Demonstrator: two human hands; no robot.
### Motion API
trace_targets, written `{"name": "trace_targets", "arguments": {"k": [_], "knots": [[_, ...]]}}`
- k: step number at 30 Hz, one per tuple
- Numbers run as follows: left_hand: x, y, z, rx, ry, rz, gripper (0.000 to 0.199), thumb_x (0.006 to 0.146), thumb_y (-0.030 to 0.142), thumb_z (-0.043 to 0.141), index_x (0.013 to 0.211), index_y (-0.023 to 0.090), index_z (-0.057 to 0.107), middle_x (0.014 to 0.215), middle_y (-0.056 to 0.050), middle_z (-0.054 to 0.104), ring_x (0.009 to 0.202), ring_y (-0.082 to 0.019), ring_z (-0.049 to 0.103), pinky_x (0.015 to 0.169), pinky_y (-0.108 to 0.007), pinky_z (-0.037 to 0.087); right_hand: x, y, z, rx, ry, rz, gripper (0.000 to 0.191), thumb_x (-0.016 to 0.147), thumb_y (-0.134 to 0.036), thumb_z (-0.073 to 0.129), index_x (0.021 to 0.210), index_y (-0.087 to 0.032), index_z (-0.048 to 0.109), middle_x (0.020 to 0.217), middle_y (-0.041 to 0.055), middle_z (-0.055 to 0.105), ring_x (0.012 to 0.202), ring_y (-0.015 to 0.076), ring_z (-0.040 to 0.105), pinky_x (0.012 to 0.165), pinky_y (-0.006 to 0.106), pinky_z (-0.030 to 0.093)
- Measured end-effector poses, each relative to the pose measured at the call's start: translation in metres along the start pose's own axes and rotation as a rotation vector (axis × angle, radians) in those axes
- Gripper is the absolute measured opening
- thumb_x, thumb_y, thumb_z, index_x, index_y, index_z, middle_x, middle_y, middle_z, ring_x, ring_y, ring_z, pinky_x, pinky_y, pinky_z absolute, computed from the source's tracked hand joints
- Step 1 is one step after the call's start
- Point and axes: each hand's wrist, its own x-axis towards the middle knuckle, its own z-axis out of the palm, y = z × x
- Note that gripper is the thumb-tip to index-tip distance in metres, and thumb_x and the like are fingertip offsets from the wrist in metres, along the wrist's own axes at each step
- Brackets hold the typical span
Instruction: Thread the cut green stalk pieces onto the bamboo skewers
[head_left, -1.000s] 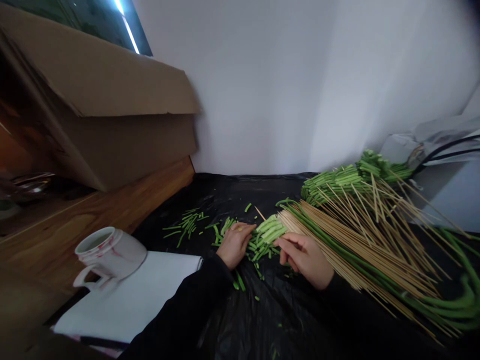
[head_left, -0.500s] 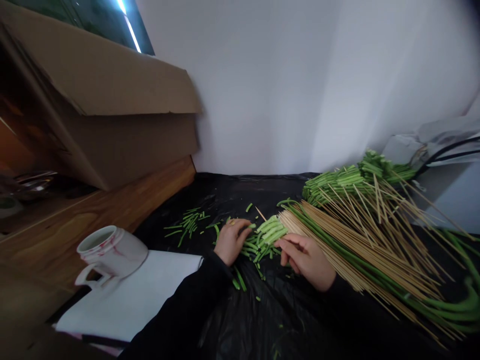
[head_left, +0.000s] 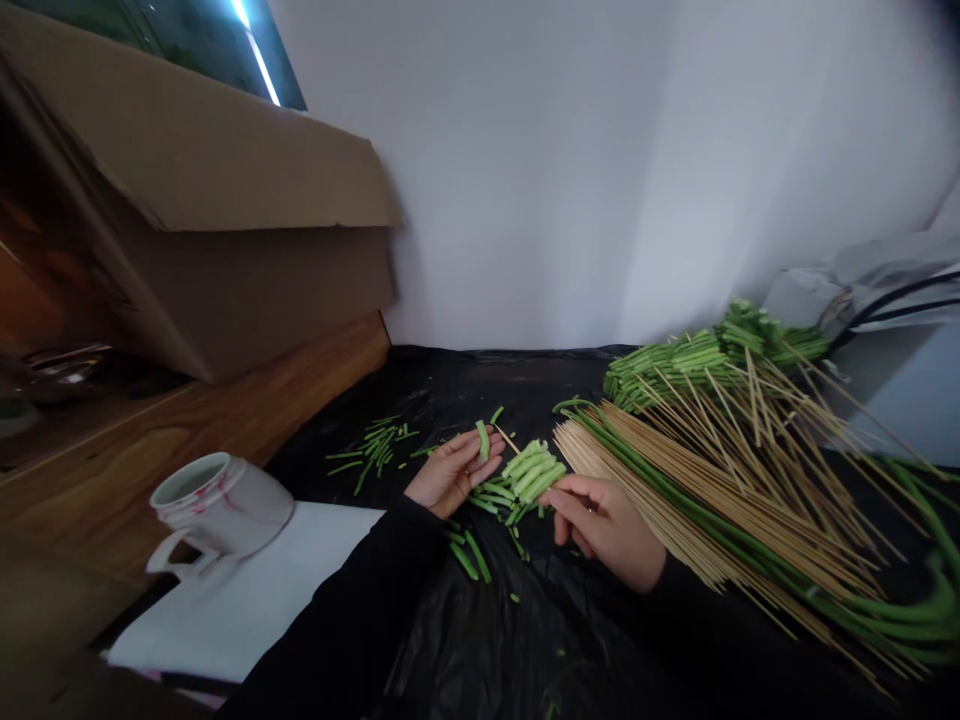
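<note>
My left hand (head_left: 450, 470) is turned palm up and pinches a short green bean piece (head_left: 484, 439) between its fingertips. My right hand (head_left: 604, 522) grips a wooden skewer (head_left: 507, 439) threaded with several bean pieces (head_left: 531, 468), its tip pointing toward the left hand. More cut bean pieces (head_left: 491, 495) lie loose between the hands on the black plastic sheet (head_left: 525, 640).
A large heap of bare bamboo skewers (head_left: 720, 480) and long green beans (head_left: 885, 610) lies to the right, with finished bean skewers (head_left: 697, 360) stacked behind. A white mug (head_left: 217, 505) stands on a white sheet (head_left: 262, 590) at left. A cardboard box (head_left: 202, 230) leans over the wooden counter.
My left hand has lifted off the loose pile, turned palm up and now holds one bean piece at the skewer tip. The right hand has shifted slightly left with the skewer.
</note>
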Motion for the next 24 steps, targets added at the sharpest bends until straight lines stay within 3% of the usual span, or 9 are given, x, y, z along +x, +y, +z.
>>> {"name": "trace_targets", "arguments": {"k": [4, 10, 15, 24], "knots": [[-0.0004, 0.001, 0.0009, -0.01, 0.021, -0.005, 0.021, 0.079, 0.011, 0.064, 0.1, 0.011, 0.067, 0.104, -0.012, 0.069, 0.09, -0.015, 0.067, 0.081, -0.024, 0.054, -0.0002, 0.0003, 0.0008, 0.01, 0.001, 0.006, 0.028, 0.082, -0.044, 0.051, 0.072, -0.018, 0.058, 0.05, -0.0041, 0.057, 0.033, 0.0064, 0.037, 0.034, 0.02, 0.026], [-0.0021, 0.0024, 0.0041, -0.004, 0.056, 0.001, 0.021, 0.074, 0.01, 0.068, 0.095, 0.012, 0.069, 0.099, -0.008, 0.068, 0.071, -0.009, 0.066, 0.054, -0.013, 0.052, -0.0006, 0.0013, 0.0018, 0.015, -0.011, 0.015, 0.026, 0.082, -0.042, 0.051, 0.075, -0.018, 0.059, 0.05, -0.0043, 0.057, 0.033, 0.0063, 0.037, 0.034, 0.02, 0.025], [0.0001, 0.0011, 0.0028, -0.045, 0.081, 0.019, 0.018, 0.076, 0.006, 0.065, 0.093, 0.01, 0.07, 0.089, -0.008, 0.07, 0.072, -0.009, 0.066, 0.06, -0.012, 0.054, -0.0015, 0.0013, 0.0019, 0.009, -0.019, 0.014, 0.025, 0.083, -0.04, 0.05, 0.075, -0.018, 0.059, 0.05, -0.0042, 0.056, 0.034, 0.0059, 0.036, 0.035, 0.019, 0.024], [0.0008, 0.002, 0.0038, -0.071, 0.07, 0.008, 0.016, 0.078, 0.005, 0.062, 0.091, 0.01, 0.07, 0.089, -0.009, 0.07, 0.075, -0.01, 0.067, 0.066, -0.013, 0.055, -0.0017, 0.0009, 0.0038, 0.026, -0.036, 0.033, 0.024, 0.083, -0.039, 0.051, 0.075, -0.017, 0.058, 0.049, -0.0041, 0.056, 0.033, 0.0054, 0.035, 0.035, 0.019, 0.024]]}}
